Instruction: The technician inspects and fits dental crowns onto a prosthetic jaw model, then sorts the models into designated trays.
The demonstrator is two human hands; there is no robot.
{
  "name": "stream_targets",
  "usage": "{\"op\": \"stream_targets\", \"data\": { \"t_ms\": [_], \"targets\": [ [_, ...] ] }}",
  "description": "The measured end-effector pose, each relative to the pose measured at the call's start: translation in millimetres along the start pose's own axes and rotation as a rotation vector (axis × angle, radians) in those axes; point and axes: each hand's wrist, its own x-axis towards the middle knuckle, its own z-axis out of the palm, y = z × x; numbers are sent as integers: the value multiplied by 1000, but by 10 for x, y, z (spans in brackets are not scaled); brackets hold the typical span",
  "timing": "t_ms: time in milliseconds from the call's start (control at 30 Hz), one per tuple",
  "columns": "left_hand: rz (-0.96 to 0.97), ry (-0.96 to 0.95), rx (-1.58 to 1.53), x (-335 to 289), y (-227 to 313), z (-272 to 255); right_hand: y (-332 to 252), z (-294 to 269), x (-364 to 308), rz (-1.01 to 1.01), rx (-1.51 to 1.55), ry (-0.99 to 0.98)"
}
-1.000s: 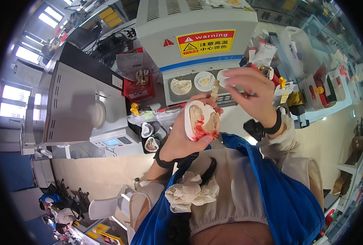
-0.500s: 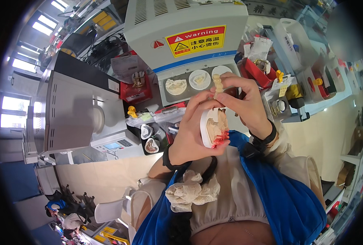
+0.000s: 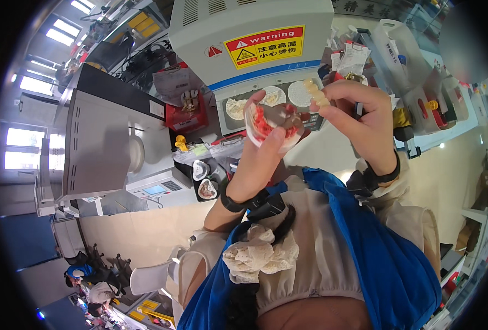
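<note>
My left hand [image 3: 263, 165] is closed around a dental model [image 3: 277, 118] with a white base and red gum-coloured parts along its arch, its thumb lying across the front. To the right and slightly higher, my right hand [image 3: 362, 113] pinches a cream tooth-coloured dental bridge [image 3: 316, 93] between thumb and fingertips. The bridge stands nearly upright, apart from the model. Behind both hands is the metal shelf of a grey furnace [image 3: 255, 74]. On it sit round white trays [image 3: 300, 93]; the left and middle ones carry pale pieces.
A red box [image 3: 192, 116] with metal parts stands left of the furnace. Nearer, a dark tray holds two dental models [image 3: 206, 188]. A second grey machine [image 3: 104, 143] is at the left. Clear plastic bins [image 3: 395, 52] stand at the right. A white chair [image 3: 148, 279] is behind at lower left.
My hands have moved apart: the right carries the bridge to the right. The left has turned the model, so its red-edged arch now shows, and raised it toward the furnace shelf.
</note>
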Motion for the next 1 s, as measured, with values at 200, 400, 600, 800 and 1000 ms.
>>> {"op": "stream_targets", "data": {
  "t_ms": [200, 400, 600, 800, 1000],
  "targets": [
    [-126, -133, -127, -1, 80, 90, -161, -123, 28, -65, -36, -118],
    [-74, -213, -144, -54, 168, 181, -204, -197, 9, -82, -18, -150],
    [-20, -139, 215, -125, 280, 318, -252, -252, -4, -75, 3, -214],
    [138, -103, 331, -136, 215, 350, -219, -242, -21, -190, 59, -205],
    [258, -81, 484, -131, 207, 366, -230, -231, -31, -217, 40, -212]
  ]
}}
